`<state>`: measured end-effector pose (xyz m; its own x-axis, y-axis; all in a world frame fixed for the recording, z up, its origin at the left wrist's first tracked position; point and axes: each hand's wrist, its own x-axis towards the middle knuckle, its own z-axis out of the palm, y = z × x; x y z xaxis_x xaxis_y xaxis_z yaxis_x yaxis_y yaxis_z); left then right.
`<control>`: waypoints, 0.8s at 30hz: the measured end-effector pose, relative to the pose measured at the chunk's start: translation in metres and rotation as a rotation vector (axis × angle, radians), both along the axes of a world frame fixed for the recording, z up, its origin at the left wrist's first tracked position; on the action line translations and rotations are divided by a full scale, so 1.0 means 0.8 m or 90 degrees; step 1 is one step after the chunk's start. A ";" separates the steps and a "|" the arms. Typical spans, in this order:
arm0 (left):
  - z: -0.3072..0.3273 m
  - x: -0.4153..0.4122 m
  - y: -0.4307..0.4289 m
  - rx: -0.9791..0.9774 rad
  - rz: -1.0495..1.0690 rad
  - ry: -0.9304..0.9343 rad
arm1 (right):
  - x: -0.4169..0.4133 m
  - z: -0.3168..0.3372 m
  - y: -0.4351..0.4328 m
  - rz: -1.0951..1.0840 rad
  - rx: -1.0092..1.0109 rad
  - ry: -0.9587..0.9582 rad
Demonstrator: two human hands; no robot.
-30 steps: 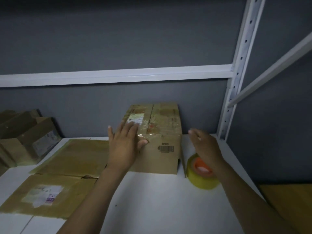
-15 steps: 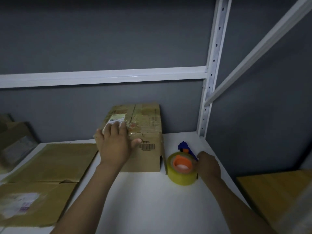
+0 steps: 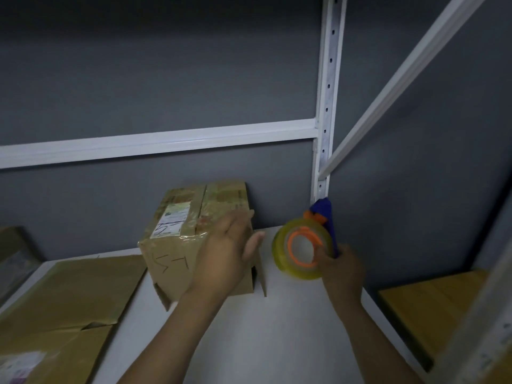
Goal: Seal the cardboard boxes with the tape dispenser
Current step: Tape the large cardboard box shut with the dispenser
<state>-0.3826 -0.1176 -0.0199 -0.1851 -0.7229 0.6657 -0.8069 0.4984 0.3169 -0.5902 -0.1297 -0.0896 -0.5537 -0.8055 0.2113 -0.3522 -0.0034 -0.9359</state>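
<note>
A brown cardboard box (image 3: 177,245) with old tape and a white label stands on the white shelf (image 3: 266,328) against the grey wall. My left hand (image 3: 227,250) lies against the box's right front corner, fingers straight along its right side. To the right, my right hand (image 3: 342,268) grips the tape dispenser (image 3: 304,245). The dispenser is lifted off the shelf and carries a yellowish tape roll on an orange hub, with a blue handle behind it. The box's lower side flaps stick out loose.
Flattened cardboard sheets (image 3: 69,300) lie on the shelf's left half, with more cardboard at the far left (image 3: 13,259). A white shelf upright (image 3: 328,106) and diagonal brace (image 3: 401,79) rise behind the dispenser. A yellow surface (image 3: 432,306) sits lower right.
My right hand has picked the tape dispenser up off the shelf and tilted it. The box has turned, so another face now shows. My left hand has slid to its right corner.
</note>
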 end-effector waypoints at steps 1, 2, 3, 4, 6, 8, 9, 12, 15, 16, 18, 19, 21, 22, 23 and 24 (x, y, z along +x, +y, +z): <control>0.011 -0.014 0.007 0.044 -0.034 0.023 | 0.004 0.019 0.006 0.003 -0.051 -0.019; 0.018 -0.025 0.009 0.095 -0.071 0.048 | 0.009 0.038 0.010 0.011 -0.098 -0.033; 0.025 -0.034 0.011 0.139 -0.106 0.075 | 0.012 0.055 0.012 0.027 -0.140 -0.042; 0.031 -0.038 0.010 0.172 -0.140 0.120 | 0.014 0.070 0.012 0.050 -0.177 -0.047; 0.036 -0.034 0.007 0.195 -0.181 0.241 | 0.014 0.097 0.010 0.124 -0.219 -0.047; 0.036 -0.024 0.007 0.220 -0.219 0.321 | 0.012 0.120 0.010 0.252 -0.242 -0.068; 0.036 -0.018 0.008 0.229 -0.241 0.347 | 0.012 0.130 0.011 0.324 -0.262 -0.081; 0.046 -0.004 0.016 0.219 -0.265 0.377 | 0.013 0.146 0.012 0.459 -0.317 -0.038; 0.079 0.013 0.023 0.182 -0.188 0.411 | 0.021 0.159 0.010 0.530 -0.321 0.023; 0.095 0.018 0.025 0.217 -0.198 0.480 | 0.024 0.163 0.008 0.542 -0.319 0.059; 0.124 0.028 0.024 0.307 -0.220 0.559 | 0.033 0.169 0.006 0.557 -0.319 0.127; 0.134 0.032 0.023 0.337 -0.221 0.563 | 0.037 0.172 0.005 0.556 -0.319 0.163; 0.144 0.042 0.017 0.363 -0.205 0.569 | 0.044 0.175 0.000 0.547 -0.319 0.224; 0.146 0.047 0.014 0.367 -0.194 0.582 | 0.044 0.176 -0.002 0.541 -0.316 0.246; 0.144 0.050 0.010 0.373 -0.178 0.590 | 0.043 0.177 -0.004 0.532 -0.308 0.266; 0.140 0.062 0.005 0.373 -0.159 0.595 | 0.049 0.179 -0.008 0.525 -0.301 0.287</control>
